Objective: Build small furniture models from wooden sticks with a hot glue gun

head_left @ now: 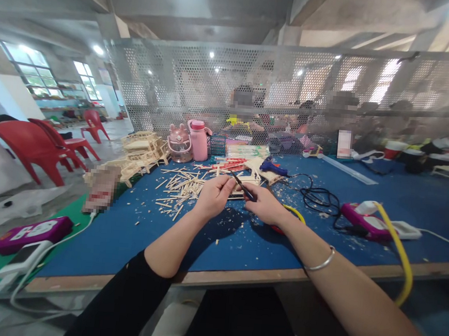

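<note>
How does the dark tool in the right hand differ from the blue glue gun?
The dark tool is near-black; the glue gun is blue. The dark tool is slender; the glue gun looks chunkier. The right hand grips the dark tool, while no hand holds the glue gun. Both are near the wooden sticks.

Matt wooden sticks (pixel 186 185), shiny metal bangle (pixel 327 261)

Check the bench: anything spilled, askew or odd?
Mostly scatter: pale wood scraps litter the blue tabletop, wooden sticks lie in a jumbled pile left of the left hand, and a black cable sprawls in untidy loops. No damage stands out.
</note>
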The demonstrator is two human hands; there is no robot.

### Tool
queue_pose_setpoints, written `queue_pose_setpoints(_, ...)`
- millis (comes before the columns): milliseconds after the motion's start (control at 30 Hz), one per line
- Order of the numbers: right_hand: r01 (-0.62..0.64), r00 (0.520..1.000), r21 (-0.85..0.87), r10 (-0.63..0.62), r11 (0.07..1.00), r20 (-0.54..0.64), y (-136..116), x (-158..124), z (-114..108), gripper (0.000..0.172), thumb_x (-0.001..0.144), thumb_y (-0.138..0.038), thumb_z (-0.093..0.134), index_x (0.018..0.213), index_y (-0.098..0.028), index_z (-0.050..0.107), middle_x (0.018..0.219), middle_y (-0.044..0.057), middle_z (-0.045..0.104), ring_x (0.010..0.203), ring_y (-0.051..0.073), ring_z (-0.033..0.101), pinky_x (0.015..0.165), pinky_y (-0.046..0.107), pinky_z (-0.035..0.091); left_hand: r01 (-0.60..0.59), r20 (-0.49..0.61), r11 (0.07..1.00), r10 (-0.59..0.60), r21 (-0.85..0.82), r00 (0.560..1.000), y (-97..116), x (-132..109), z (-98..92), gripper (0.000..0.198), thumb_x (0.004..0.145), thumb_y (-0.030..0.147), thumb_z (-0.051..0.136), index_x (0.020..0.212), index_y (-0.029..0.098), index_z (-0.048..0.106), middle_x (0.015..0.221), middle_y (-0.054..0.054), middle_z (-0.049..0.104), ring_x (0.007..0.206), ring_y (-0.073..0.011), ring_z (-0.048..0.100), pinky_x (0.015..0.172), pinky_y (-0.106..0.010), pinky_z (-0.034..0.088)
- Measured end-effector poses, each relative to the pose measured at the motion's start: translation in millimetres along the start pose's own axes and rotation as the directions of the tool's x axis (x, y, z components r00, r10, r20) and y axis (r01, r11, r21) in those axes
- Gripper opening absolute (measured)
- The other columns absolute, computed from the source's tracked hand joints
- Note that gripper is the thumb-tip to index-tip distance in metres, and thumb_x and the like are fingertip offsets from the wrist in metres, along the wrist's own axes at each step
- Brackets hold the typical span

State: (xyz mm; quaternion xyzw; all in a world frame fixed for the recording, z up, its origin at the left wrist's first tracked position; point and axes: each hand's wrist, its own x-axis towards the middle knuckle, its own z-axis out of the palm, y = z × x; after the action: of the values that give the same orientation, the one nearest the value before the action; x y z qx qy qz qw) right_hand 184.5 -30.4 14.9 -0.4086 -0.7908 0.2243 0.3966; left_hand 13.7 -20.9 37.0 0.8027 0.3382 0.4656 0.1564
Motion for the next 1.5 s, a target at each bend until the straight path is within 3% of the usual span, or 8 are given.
queue_pose_setpoints(167, 0.008, 1.0, -0.105, -0.011, 0.994, -0.025, -6.1, -2.3, -2.6, 0.048, 0.063, -0.01, 0.047, 0.108, -0.017, 0.061, 0.083, 0.0, 0.063, 0.072, 0.014, 0.052, 0.068, 0.024, 0.04, 0.005, 0.011, 0.999, -0.004, -0.04, 1.0, -2.9, -1.0, -0.3, 0.039, 0.09, 0.041, 0.035, 0.063, 0.017, 0.052, 0.063, -0.001, 0.053, 0.061, -0.0116, 0.046, 0.061, -0.024, 0.037)
queue_pose_setpoints(367, -0.033, 0.995, -0.505, -0.022, 0.863, -0.102, -5.5, -4.2, -7.2, 0.054, 0.062, -0.016, 0.055, 0.117, -0.018, 0.057, 0.108, 0.009, 0.064, 0.093, 0.024, 0.056, 0.079, 0.031, 0.04, 0.01, -0.236, 0.987, 0.029, 0.16, 0.971, -13.2, -0.2, -10.9, 0.043, 0.092, 0.042, 0.022, 0.067, 0.018, 0.049, 0.066, -0.002, 0.051, 0.064, -0.0137, 0.045, 0.063, -0.026, 0.034)
queue_pose_setpoints(500, -0.05, 0.995, -0.696, -0.022, 0.716, -0.094, -8.9, -4.3, -9.0, 0.053, 0.063, -0.019, 0.057, 0.116, -0.015, 0.056, 0.101, 0.013, 0.063, 0.093, 0.027, 0.055, 0.08, 0.036, 0.035, -0.087, -0.066, 0.891, 0.13, 0.446, 0.989, -7.9, 0.9, -13.5, 0.036, 0.084, 0.047, 0.044, 0.062, 0.018, 0.048, 0.063, -0.003, 0.051, 0.063, -0.0149, 0.045, 0.063, -0.028, 0.031)
queue_pose_setpoints(633, -0.059, 0.993, -0.769, -0.041, 0.636, -0.11, -17.7, -6.5, -7.4, 0.047, 0.066, -0.019, 0.057, 0.113, -0.016, 0.056, 0.097, 0.013, 0.061, 0.092, 0.028, 0.051, 0.08, 0.038, 0.031, -0.153, 0.06, 0.76, 0.148, 0.631, 0.987, 2.7, 1.1, -8.9, 0.033, 0.085, 0.04, 0.043, 0.063, 0.017, 0.054, 0.066, -0.006, 0.058, 0.068, -0.018, 0.05, 0.068, -0.032, 0.03)
queue_pose_setpoints(767, -0.099, 0.982, -0.792, -0.067, 0.602, -0.174, -15.7, -7.1, -6.4, 0.055, 0.064, -0.018, 0.057, 0.119, -0.016, 0.052, 0.103, 0.015, 0.057, 0.1, 0.031, 0.046, 0.085, 0.041, 0.029, -0.107, -0.047, 0.756, 0.18, 0.645, 0.983, 5.5, 0.6, -11.2, 0.033, 0.087, 0.034, 0.041, 0.061, 0.017, 0.055, 0.066, -0.007, 0.059, 0.072, -0.0193, 0.052, 0.074, -0.034, 0.03)
queue_pose_setpoints(933, -0.206, 0.961, -0.54, 0.064, 0.816, -0.27, 0.4, -0.3, -8.6, 0.058, 0.064, -0.018, 0.056, 0.122, -0.014, 0.049, 0.108, 0.015, 0.056, 0.1, 0.028, 0.048, 0.087, 0.039, 0.034, 0.134, -0.41, 0.95, -0.007, 0.281, 0.912, -7.6, 5.4, -16.3, 0.036, 0.086, 0.044, 0.043, 0.066, 0.017, 0.058, 0.067, -0.004, 0.059, 0.07, -0.0164, 0.051, 0.068, -0.029, 0.034)
queue_pose_setpoints(1100, -0.18, 0.977, -0.027, 0.176, 0.983, -0.118, -3.9, 2.5, 1.1, 0.056, 0.065, -0.017, 0.049, 0.121, -0.016, 0.05, 0.093, 0.004, 0.061, 0.08, 0.017, 0.053, 0.075, 0.029, 0.042, 0.22, -0.412, 0.94, -0.315, -0.262, 0.855, -12.9, 9.1, -2.0, 0.039, 0.084, 0.048, 0.045, 0.071, 0.015, 0.061, 0.062, 0.0, 0.058, 0.06, -0.0115, 0.048, 0.057, -0.023, 0.036)
queue_pose_setpoints(1500, -0.213, 0.973, 0.227, 0.228, 0.95, -0.041, -4.7, 3.3, 18.5, 0.05, 0.059, -0.016, 0.049, 0.108, -0.019, 0.057, 0.072, -0.003, 0.054, 0.06, 0.01, 0.044, 0.056, 0.022, 0.037, 0.127, -0.391, 0.974, -0.194, -0.189, 0.9, -6.1, -0.3, 13.4, 0.034, 0.082, 0.046, 0.051, 0.086, 0.017, 0.068, 0.073, -0.001, 0.064, 0.067, -0.0125, 0.054, 0.064, -0.023, 0.042)
